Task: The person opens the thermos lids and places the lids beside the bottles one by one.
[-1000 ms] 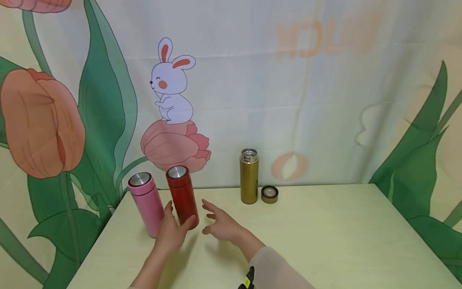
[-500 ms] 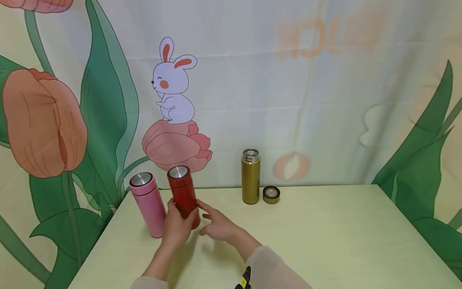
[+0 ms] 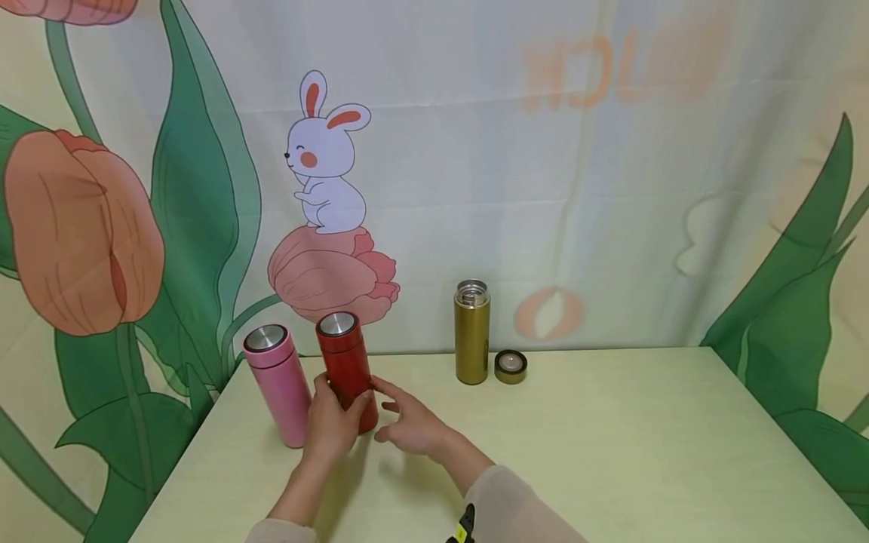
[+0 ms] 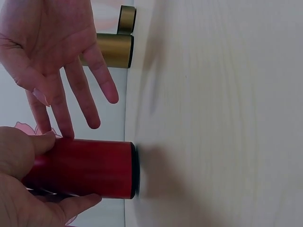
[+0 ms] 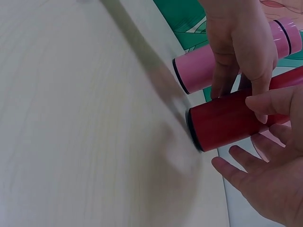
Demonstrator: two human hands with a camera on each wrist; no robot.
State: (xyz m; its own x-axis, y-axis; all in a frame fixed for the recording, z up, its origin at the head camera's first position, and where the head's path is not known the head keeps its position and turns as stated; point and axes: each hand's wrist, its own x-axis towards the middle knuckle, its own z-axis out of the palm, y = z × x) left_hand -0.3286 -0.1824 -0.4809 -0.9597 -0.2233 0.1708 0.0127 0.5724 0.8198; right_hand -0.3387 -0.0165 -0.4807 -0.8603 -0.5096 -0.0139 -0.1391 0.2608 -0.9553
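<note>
A red thermos (image 3: 345, 368) with a silver-topped lid stands upright on the table's left half. My left hand (image 3: 330, 424) grips its lower body, thumb on the near side and fingers round the left. Fingertips of my right hand (image 3: 416, 426) reach the thermos's right side, the fingers mostly straight and spread. In the right wrist view, the right hand (image 5: 274, 175) lies along the red body (image 5: 227, 120), palm facing it. Just left of the left hand stands a pink thermos (image 3: 277, 388), its lid on.
Toward the back of the pale table (image 3: 611, 452) stands a gold thermos (image 3: 471, 343), uncapped. Its lid (image 3: 511, 367) lies beside it on the right, underside up. A printed curtain (image 3: 434, 188) with a rabbit and tulips hangs behind the table.
My right hand has moved left until its fingertips meet the red thermos. The left hand's thumb has closed in round the body. The thermoses stay in place.
</note>
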